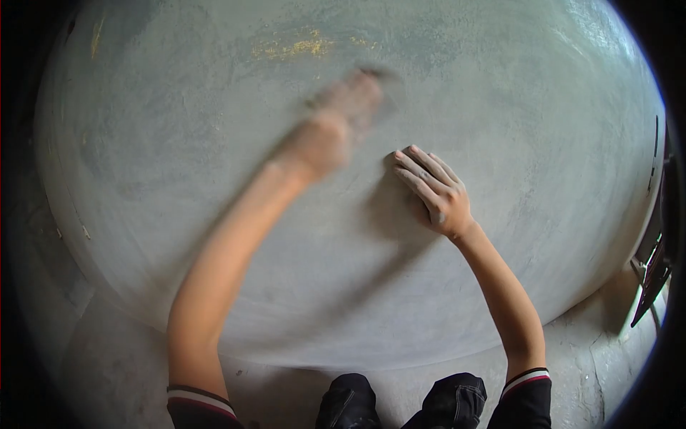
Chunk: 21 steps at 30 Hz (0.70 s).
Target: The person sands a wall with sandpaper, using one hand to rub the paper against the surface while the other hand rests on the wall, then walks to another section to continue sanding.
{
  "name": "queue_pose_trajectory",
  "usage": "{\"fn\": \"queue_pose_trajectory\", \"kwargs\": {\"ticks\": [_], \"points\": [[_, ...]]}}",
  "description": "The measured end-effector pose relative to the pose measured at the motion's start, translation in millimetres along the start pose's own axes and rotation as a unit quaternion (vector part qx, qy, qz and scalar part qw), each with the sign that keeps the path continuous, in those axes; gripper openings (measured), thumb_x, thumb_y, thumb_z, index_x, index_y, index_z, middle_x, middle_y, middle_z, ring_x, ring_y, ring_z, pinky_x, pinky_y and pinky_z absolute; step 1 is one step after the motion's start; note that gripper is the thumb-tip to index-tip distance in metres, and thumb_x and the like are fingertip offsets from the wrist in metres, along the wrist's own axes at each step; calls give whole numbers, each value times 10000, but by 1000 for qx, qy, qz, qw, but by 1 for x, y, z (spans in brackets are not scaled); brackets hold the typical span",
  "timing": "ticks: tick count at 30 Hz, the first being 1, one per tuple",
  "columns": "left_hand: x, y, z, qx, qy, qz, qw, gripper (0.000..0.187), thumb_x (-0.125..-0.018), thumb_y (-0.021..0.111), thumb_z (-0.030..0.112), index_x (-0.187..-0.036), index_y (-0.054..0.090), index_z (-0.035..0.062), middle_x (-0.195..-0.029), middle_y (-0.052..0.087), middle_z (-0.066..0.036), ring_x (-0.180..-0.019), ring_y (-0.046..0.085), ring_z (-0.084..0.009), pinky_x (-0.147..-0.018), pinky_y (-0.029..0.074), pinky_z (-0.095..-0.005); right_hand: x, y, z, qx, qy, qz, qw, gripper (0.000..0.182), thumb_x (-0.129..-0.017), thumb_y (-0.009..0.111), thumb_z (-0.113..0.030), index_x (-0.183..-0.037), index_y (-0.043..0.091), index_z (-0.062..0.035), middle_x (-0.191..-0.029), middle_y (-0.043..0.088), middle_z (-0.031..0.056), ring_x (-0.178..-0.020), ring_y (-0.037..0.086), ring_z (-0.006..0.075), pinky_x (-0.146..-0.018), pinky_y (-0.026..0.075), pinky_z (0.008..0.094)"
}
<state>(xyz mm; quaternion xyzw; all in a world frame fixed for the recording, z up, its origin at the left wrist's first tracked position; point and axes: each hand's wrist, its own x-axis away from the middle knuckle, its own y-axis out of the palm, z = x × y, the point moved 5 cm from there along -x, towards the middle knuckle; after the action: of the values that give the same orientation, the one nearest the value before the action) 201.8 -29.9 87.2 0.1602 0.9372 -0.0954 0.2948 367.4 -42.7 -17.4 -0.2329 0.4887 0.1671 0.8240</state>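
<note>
A large rounded grey panel (pixel 300 286) fills most of the view, its surface smooth and patchy, with dusty smears. My left hand (pixel 336 125) is smeared by motion against its upper middle. A dark, thin edge (pixel 379 74) sticks out past the fingertips, and darker material shows along the side of the hand; its kind is too blurred to tell. Lower and to the right, my right hand (pixel 436 189) lies flat on the panel with fingers stretched out, holding nothing. Grey dust coats its fingers.
Yellowish worn patches (pixel 307 47) mark the panel's upper part. My two dark shoes (pixel 348 400) are at the bottom, below the panel's lower edge. Cracked grey floor (pixel 579 357) shows at lower right. A dark slanted object (pixel 650 279) stands beyond the right edge.
</note>
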Motion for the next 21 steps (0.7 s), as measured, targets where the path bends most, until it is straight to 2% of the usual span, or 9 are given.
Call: {"fn": "queue_pose_trajectory", "kwargs": {"ticks": [3, 5, 7, 8, 9, 12, 15, 19, 21], "points": [[1, 0, -15, 94, -7, -18, 995, 380, -997, 353, 176, -1249, 536, -42, -1316, 536, -165, -1268, 479, -264, -1169, 249, -339, 3, 3, 2, -1, -4, 2, 1000, 489, -647, 560, -15, -1130, 626, -50, -1330, 565, 34, -1275, 492, 240, -1044, 441, 402], [-9, -29, -69, 91, -286, -32, 953, 432, -1005, 351, 234, -1348, 456, -5, -1425, 436, -152, -1356, 376, -248, -1152, 284, -373, 3, 3, 4, 6, -2, 11, 1000, 486, -646, 560, -16, -1127, 627, -49, -1329, 566, 33, -1276, 491, 241, -1042, 442, 402], [7, -28, -144, 165, -623, -239, 727, 437, -996, 400, 209, -1392, 411, 25, -1388, 481, -153, -1322, 427, -261, -1111, 328, -375, 3, 3, 3, 4, 1, 0, 1000, 489, -643, 563, -20, -1128, 622, -47, -1330, 565, 32, -1275, 491, 243, -1041, 444, 403], [11, -14, -141, 163, -621, -236, 729, 437, -996, 400, 209, -1392, 411, 25, -1388, 481, -153, -1322, 427, -261, -1111, 328, -375, 3, 3, 4, 5, -1, 4, 1000, 489, -643, 563, -20, -1128, 622, -47, -1330, 565, 32, -1275, 491, 243, -1041, 444, 403], [7, 2, -131, 107, -521, -120, 838, 446, -995, 376, 202, -1404, 390, 23, -1453, 390, -140, -1377, 323, -255, -1142, 272, -387, 3, 3, 4, 3, -1, 4, 1000, 496, -639, 564, -19, -1130, 621, -47, -1331, 565, 32, -1274, 492, 246, -1040, 444, 403], [-7, 15, -17, 98, -86, -28, 991, 469, -986, 360, 168, -1434, 346, 30, -1512, 309, -139, -1426, 236, -251, -1185, 160, -401, 1, -2, 1, -5, -2, -2, 1000, 505, -629, 568, -18, -1131, 620, -47, -1331, 564, 33, -1274, 492, 250, -1036, 447, 403], [-6, 20, 4, 92, -63, -105, 988, 554, -912, 458, 110, -1444, 333, 17, -1522, 303, -124, -1418, 261, -263, -1166, 204, -378, 2, -1, 0, -6, -5, -4, 1000, 509, -626, 572, -20, -1132, 619, -46, -1330, 565, 38, -1272, 494, 253, -1032, 449, 403], [-9, -1, -121, 6, -350, 39, 936, 536, -996, 379, 194, -1496, 215, 87, -1536, 241, -152, -1440, 173, -277, -1184, 146, -389, 2, 0, 2, 0, -9, 9, 1000, 500, -636, 571, -30, -1134, 619, -45, -1330, 565, 46, -1266, 500, 255, -1037, 441, 401], [-11, 8, -129, -42, -342, 40, 938, 534, -1010, 329, 231, -1490, 184, 47, -1540, 214, -164, -1442, 159, -287, -1189, 122, -389, 2, 2, 4, 1, -10, 13, 1000, 496, -642, 565, -29, -1135, 621, -49, -1329, 566, 43, -1266, 501, 254, -1037, 440, 401]]}}
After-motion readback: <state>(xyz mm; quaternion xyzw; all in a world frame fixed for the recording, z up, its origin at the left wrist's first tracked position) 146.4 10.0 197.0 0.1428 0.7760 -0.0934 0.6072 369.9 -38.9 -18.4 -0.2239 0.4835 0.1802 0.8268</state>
